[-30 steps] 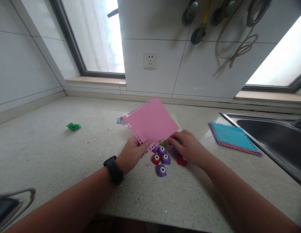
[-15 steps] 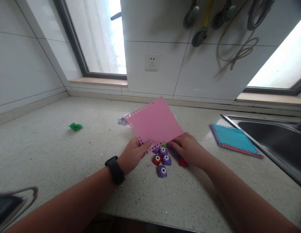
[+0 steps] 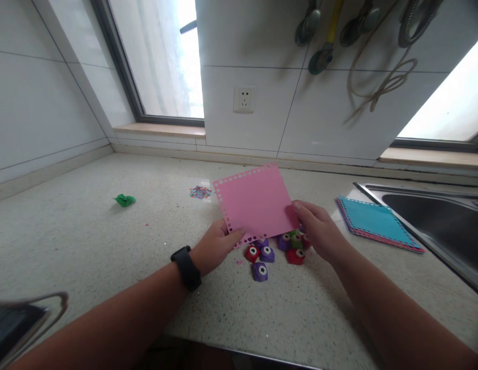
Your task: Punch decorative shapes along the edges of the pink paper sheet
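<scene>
A pink sheet of paper is held up above the counter, with rows of small punched shapes along its left, top and part of its lower edge. My left hand, below a black watch, pinches its lower left corner with the thumb on top. At the right edge, my right hand grips the sheet between thumb and fingers. Under and in front of the paper lie several small craft punches: a purple one, a red one with a heart, another red one and a green one. The paper hides others partly.
Punched paper bits lie in a heap behind the sheet. A crumpled green piece sits at the left. Right of my hands, a stack of punched coloured sheets, blue on top, lies beside the sink. A dark device shows lower left.
My right hand has come up from the punches and now holds the paper's right edge. The sheet has turned and shifted right, uncovering the paper bits and more punches.
</scene>
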`<state>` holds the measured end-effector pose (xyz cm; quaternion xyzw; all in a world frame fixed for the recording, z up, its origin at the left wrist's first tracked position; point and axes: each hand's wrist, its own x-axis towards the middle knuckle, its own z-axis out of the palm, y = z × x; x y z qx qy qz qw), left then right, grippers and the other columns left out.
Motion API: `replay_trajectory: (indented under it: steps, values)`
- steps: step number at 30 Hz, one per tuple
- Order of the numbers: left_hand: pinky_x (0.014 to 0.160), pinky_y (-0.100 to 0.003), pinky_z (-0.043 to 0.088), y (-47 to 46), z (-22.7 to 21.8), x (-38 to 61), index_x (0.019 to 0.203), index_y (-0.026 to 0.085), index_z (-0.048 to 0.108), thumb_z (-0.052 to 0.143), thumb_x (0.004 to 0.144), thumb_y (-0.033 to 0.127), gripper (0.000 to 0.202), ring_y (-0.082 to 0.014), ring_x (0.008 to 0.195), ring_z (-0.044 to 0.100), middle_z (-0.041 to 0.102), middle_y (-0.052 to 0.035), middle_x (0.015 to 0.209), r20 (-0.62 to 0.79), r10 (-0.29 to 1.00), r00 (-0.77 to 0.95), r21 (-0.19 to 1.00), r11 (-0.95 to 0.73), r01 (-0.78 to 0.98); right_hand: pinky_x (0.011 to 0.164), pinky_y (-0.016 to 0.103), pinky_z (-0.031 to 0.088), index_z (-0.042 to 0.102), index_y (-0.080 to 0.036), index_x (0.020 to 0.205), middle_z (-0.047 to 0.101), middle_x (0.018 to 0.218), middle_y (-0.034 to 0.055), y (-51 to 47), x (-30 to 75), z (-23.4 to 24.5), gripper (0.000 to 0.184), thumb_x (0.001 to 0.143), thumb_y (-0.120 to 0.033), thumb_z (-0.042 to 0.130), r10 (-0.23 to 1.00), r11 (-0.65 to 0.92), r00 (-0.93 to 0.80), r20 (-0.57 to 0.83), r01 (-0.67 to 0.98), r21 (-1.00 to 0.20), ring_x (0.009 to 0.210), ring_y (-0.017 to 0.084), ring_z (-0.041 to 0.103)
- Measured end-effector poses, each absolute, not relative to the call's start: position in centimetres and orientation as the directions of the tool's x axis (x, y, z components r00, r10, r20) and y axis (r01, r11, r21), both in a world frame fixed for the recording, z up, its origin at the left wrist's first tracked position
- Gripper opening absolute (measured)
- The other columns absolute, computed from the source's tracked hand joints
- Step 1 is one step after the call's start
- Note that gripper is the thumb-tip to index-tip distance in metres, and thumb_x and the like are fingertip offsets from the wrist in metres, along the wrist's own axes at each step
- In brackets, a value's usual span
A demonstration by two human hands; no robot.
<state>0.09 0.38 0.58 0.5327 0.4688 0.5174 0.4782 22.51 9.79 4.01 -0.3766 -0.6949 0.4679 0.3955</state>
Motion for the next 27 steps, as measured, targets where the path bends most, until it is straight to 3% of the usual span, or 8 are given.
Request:
replay_trajectory:
  steps: [3, 15, 18, 22, 25, 27]
  values:
    - [0.055, -0.025, 0.032, 0.3, 0.6, 0.0, 0.076, 0.018, 0.065, 0.062, 0.087, 0.04, 0.024, -0.0122, 0.054, 0.042, 0.051, 0.0042, 0.057, 0.11, 0.992, 0.056, 0.994, -0.111, 0.015, 0.057, 0.027, 0.043, 0.07, -0.019, 0.085, 0.065, 0.075, 0.0019, 9.6, 22.4, 3.9, 0.028, 0.081, -0.047, 0.071, 0.883, 0.252, -0.434, 0.178, 0.118, -0.961, 0.063, 0.015, 0.054]
    - [0.05, -0.023, 0.03, 0.6, -0.3, -0.3, 0.075, 0.017, 0.059, 0.065, 0.085, 0.045, 0.029, -0.0086, 0.051, 0.037, 0.049, 0.0055, 0.06, 0.064, 0.996, 0.06, 0.994, -0.059, -0.094, 0.059, 0.027, 0.043, 0.073, -0.02, 0.089, 0.066, 0.077, 0.0018, 9.6, 22.2, 3.5, 0.023, 0.084, -0.042, 0.071, 0.886, 0.328, -0.374, 0.275, 0.088, -0.94, 0.065, 0.014, 0.055]
    - [0.061, -0.025, 0.042, 0.5, -0.3, -0.3, 0.077, 0.017, 0.063, 0.066, 0.086, 0.043, 0.028, -0.0115, 0.06, 0.051, 0.058, 0.0025, 0.065, 0.086, 0.992, 0.091, 0.989, -0.073, -0.132, 0.059, 0.026, 0.043, 0.073, -0.02, 0.09, 0.066, 0.077, 0.0016, 9.7, 22.2, 3.2, 0.022, 0.085, -0.042, 0.071, 0.875, 0.338, -0.396, 0.279, 0.087, -0.937, 0.065, 0.014, 0.055]
    - [0.086, -0.034, 0.049, 0.4, 0.0, -0.2, 0.096, 0.018, 0.071, 0.067, 0.086, 0.039, 0.024, -0.0184, 0.085, 0.064, 0.072, -0.0052, 0.091, 0.136, 0.983, 0.119, 0.975, -0.112, -0.194, 0.059, 0.026, 0.042, 0.073, -0.02, 0.09, 0.065, 0.076, 0.0008, 9.7, 22.1, 2.8, 0.021, 0.087, -0.041, 0.069, 0.854, 0.359, -0.431, 0.291, 0.084, -0.93, 0.065, 0.013, 0.054]
    - [0.089, -0.035, 0.049, 0.3, 0.1, -0.1, 0.104, 0.019, 0.072, 0.07, 0.085, 0.036, 0.026, -0.0189, 0.088, 0.066, 0.073, -0.0061, 0.097, 0.142, 0.984, 0.105, 0.972, -0.119, -0.201, 0.059, 0.026, 0.042, 0.072, -0.02, 0.091, 0.065, 0.077, 0.0009, 9.7, 21.9, 2.7, 0.021, 0.088, -0.041, 0.067, 0.844, 0.378, -0.445, 0.3, 0.097, -0.92, 0.065, 0.014, 0.054]
    - [0.08, -0.031, 0.05, 0.4, -0.1, 0.0, 0.102, 0.019, 0.072, 0.071, 0.084, 0.037, 0.025, -0.0158, 0.08, 0.064, 0.072, -0.0036, 0.09, 0.131, 0.989, 0.064, 0.977, -0.118, -0.18, 0.062, 0.027, 0.044, 0.071, -0.02, 0.092, 0.067, 0.08, 0.0019, 9.8, 21.9, 2.7, 0.022, 0.09, -0.041, 0.064, 0.842, 0.406, -0.436, 0.317, 0.126, -0.905, 0.069, 0.015, 0.057]
